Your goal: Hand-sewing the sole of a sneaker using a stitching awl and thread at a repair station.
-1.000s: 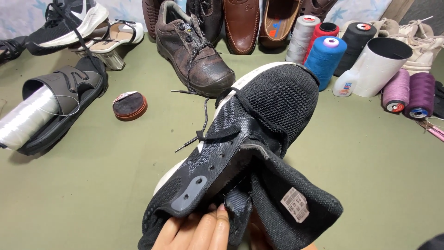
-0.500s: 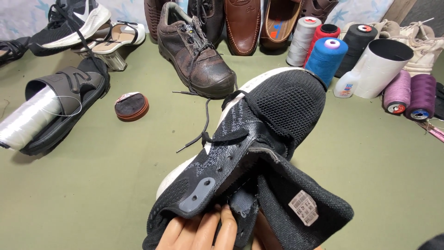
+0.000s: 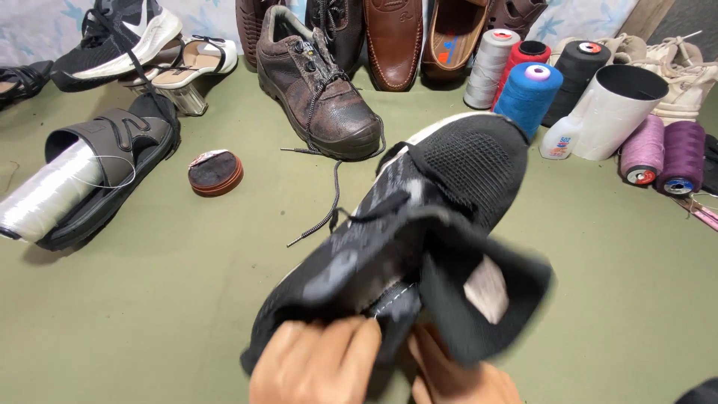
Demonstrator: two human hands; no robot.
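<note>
I hold a black knit sneaker with a white sole over the green mat, toe pointing away from me. My left hand grips its upper near the heel from the left. My right hand holds the heel collar from below, mostly hidden under the fabric. The collar is folded outward and a white label inside it shows. The sneaker is blurred with motion.
A brown lace-up boot stands just beyond the sneaker, its lace trailing on the green mat. A round polish tin and a black sandal with a clear thread spool lie left. Thread cones, a white cup and more shoes line the back.
My left hand has come further up over the sneaker's heel side. The sneaker has shifted and its collar has been pulled wider, now blurred with motion.
</note>
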